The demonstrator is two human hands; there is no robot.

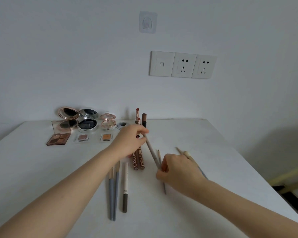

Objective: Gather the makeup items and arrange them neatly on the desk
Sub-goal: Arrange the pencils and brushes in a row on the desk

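Left hand [129, 142] reached over the middle of the white desk [222, 152]; its thumb and forefinger pinched the far end of a slim beige pencil [150, 151]; right hand [178, 170] had its fingers curled round the near end, so both hands held the one stick; could not tell if it was clear of the desk.

Key relation: the pencil's long axis ran diagonally, far end left, near end right; the laid row pointed roughly straight at the back edge. The row lay just left of the pencil: two brown pencils lettered COLORKEY [138, 159] side by side, partly under the left hand; then a white-and-brown brow pencil [125, 186]; then two blue-handled brushes [113, 194].

A thin brush [159, 154] and a pale-headed brush [187, 154] stuck out past the right hand; gripped or only lying under it, could not tell.

Along the back edge toward the far-left corner: open compacts [77, 119], a four-pan eyeshadow palette [58, 139], two single shadow pans [83, 137]; upright lipsticks [137, 114] stood just beyond the left fingertips.

Judgement: the pencil was probably being squared to the row; the near end likely needed to swing left; the lipsticks looked easy to knock.
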